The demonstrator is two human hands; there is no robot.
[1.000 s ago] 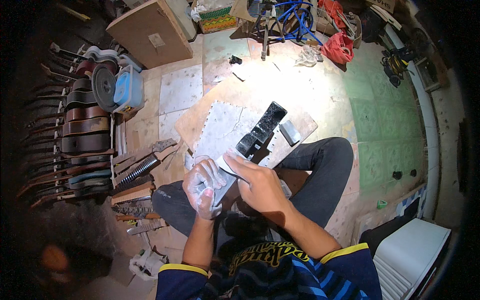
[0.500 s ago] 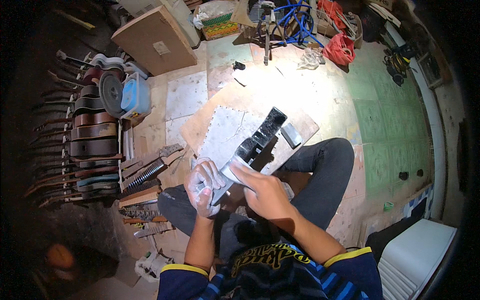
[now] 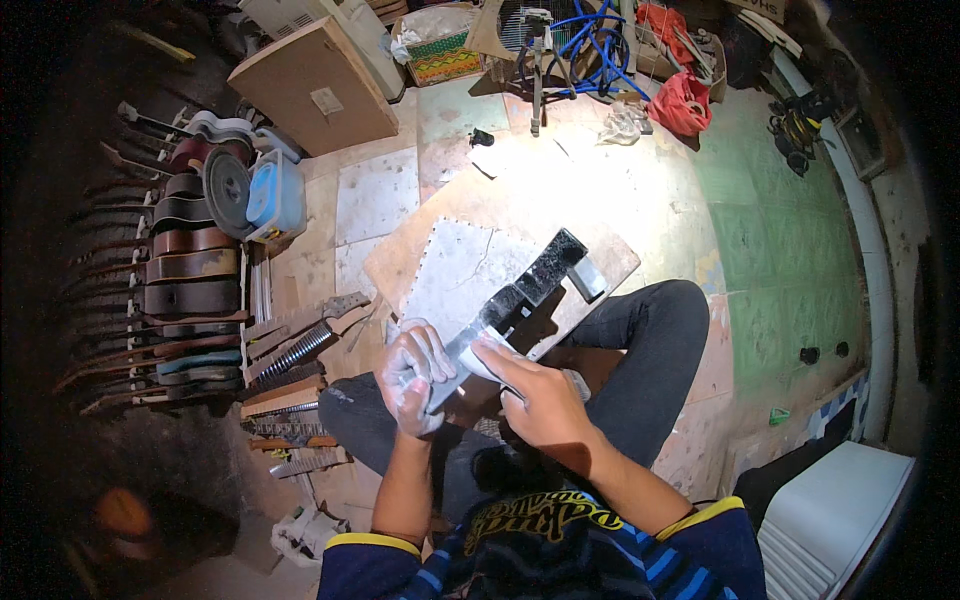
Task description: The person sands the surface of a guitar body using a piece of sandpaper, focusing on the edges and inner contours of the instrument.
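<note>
The bar (image 3: pixel 503 303), black at its far end and dusty grey at its near end, slants over the near edge of a board (image 3: pixel 393 262), in front of the person's lap. The left grip (image 3: pixel 412 372), dusted white, is clamped around the bar's near end, fingers wrapped over it. The right grip (image 3: pixel 545 402) is closed on a white pad (image 3: pixel 477 362), which lies against the bar just beyond the left fingers. On the board lie a grey sheet (image 3: pixel 450 262) with a toothed edge and a grey block (image 3: pixel 590 284); the bar's far end overlaps the block in view, and I cannot tell whether they touch.

Farther left, a clear tub (image 3: pixel 288 212) holds something light blue (image 3: pixel 262 190); a round dark lid (image 3: pixel 227 193) leans beside it, near a row of guitars (image 3: pixel 190 270). At the top, a patterned box (image 3: pixel 440 68) holds a pale plastic bag (image 3: pixel 438 22).
</note>
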